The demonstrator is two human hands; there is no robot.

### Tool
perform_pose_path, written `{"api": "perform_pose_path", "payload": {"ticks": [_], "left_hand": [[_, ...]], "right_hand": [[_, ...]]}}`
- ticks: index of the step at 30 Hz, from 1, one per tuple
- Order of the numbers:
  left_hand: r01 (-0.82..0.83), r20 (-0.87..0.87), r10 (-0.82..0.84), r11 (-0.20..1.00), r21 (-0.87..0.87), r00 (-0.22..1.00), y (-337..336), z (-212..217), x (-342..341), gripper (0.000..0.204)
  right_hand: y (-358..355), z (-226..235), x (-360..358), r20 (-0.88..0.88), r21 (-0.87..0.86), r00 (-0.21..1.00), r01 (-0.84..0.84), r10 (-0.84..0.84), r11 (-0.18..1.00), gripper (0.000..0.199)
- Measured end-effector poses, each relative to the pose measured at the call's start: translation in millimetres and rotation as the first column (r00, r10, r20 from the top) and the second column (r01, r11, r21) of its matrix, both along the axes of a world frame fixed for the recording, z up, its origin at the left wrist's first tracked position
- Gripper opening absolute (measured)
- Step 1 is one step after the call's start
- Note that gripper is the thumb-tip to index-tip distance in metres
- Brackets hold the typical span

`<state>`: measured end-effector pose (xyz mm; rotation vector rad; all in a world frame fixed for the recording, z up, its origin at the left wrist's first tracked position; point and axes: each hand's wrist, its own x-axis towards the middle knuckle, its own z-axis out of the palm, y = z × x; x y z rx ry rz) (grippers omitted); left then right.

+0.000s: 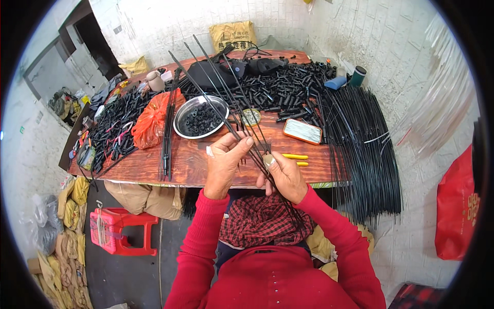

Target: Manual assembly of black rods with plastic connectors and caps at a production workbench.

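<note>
Several long, thin black rods (pixel 210 99) slant across in front of me, their upper ends fanned out over the table and their lower ends near my lap. My left hand (pixel 222 164) is closed on them, thumb pressed to the fingers, with a white strip on the hand. Lower down, my right hand (pixel 286 177) also grips the rods, and a tan wrap covers its thumb. Just beyond my hands stands a metal bowl (pixel 177 129) of small black rings. Beside the right hand lie the yellow handles (pixel 295 156) of a tool.
A heap of black tubular parts (pixel 267 87) covers the table's far side. Dense black rods (pixel 368 154) overhang its right edge. Nearby are a rectangular tin (pixel 303 132), a round tin (pixel 251 117) and an orange plastic bag (pixel 153 123). A red stool (pixel 128 232) stands on the floor at left.
</note>
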<state>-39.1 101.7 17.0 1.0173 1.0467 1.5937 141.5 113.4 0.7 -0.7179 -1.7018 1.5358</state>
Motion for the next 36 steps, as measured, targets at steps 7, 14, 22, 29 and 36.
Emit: {"api": "perform_pose_path", "payload": {"ticks": [7, 14, 22, 29, 36], "left_hand": [[0.0, 0.007, 0.0, 1.0, 0.01, 1.0, 0.2, -4.8, 1.5, 0.023], [0.004, 0.028, -0.004, 1.0, -0.011, 1.0, 1.1, -4.9, 5.0, 0.016], [0.016, 0.045, -0.017, 1.0, 0.013, 0.999, 1.0, -7.9, 5.1, 0.016], [0.017, 0.022, -0.017, 1.0, -0.013, 1.0, -0.6, -8.9, 4.0, 0.018], [0.01, -0.001, -0.01, 1.0, -0.014, 1.0, -0.8, -11.7, 2.0, 0.024]], "right_hand": [[-1.6, -5.3, -1.6, -0.004, 0.025, 0.999, 0.035, -0.035, 0.999, 0.039], [-4.2, -8.2, -1.5, -0.008, 0.023, 0.997, 0.071, -0.071, 0.997, 0.036], [-4.5, -13.1, -3.0, -0.008, 0.001, 0.998, 0.058, -0.058, 0.998, 0.037], [-5.4, -12.9, -3.0, -0.001, -0.014, 0.999, 0.052, -0.052, 0.999, 0.04], [-4.5, -19.0, -2.0, -0.018, -0.002, 0.999, 0.034, -0.034, 0.999, 0.043]]}}
